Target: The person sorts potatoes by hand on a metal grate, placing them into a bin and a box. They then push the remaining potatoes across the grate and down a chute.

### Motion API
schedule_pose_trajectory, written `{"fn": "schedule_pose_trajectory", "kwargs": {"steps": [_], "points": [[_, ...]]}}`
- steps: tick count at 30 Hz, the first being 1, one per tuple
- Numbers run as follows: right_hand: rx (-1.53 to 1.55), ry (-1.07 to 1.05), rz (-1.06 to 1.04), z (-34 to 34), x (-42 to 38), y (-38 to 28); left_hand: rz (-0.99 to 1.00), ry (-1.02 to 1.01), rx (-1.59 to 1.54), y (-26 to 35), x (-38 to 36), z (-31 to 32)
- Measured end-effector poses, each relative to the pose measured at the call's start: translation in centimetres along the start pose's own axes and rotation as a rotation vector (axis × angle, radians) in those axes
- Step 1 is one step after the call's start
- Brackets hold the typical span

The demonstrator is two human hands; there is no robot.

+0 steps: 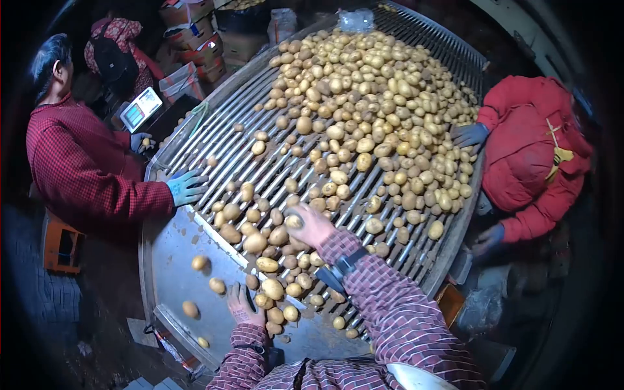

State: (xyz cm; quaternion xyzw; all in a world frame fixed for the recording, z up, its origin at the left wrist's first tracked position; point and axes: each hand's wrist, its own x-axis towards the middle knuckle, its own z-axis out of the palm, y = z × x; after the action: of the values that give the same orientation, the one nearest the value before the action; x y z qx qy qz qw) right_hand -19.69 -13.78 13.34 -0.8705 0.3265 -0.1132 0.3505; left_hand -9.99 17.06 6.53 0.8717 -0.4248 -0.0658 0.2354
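Note:
My right hand (314, 227) reaches over the slatted metal rack, its fingers closed round a potato (294, 221). Below that hand, several potatoes lie crowded on the slats. On the smooth metal sheet (170, 260), my left hand (244, 308) rests with its fingers stretched out, beside a small group of potatoes (273, 288). A few single potatoes (199, 262) lie on the sheet to its left. Farther up the rack (221, 140) spreads a large heap of potatoes (383, 97).
At the left, a person in a checked jacket (84, 162) has a gloved hand (186, 187) at the rack's edge, near a lit scale display (141, 109). A person in a red coat (530, 149) touches the heap at the right. Cardboard boxes (195, 49) stand behind.

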Motion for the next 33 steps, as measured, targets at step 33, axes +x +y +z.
{"fn": "schedule_pose_trajectory", "kwargs": {"steps": [33], "points": [[-0.599,-0.272,0.284,-9.9,1.2,7.4,0.019,0.014,0.024,-0.1,0.0,-0.2]]}}
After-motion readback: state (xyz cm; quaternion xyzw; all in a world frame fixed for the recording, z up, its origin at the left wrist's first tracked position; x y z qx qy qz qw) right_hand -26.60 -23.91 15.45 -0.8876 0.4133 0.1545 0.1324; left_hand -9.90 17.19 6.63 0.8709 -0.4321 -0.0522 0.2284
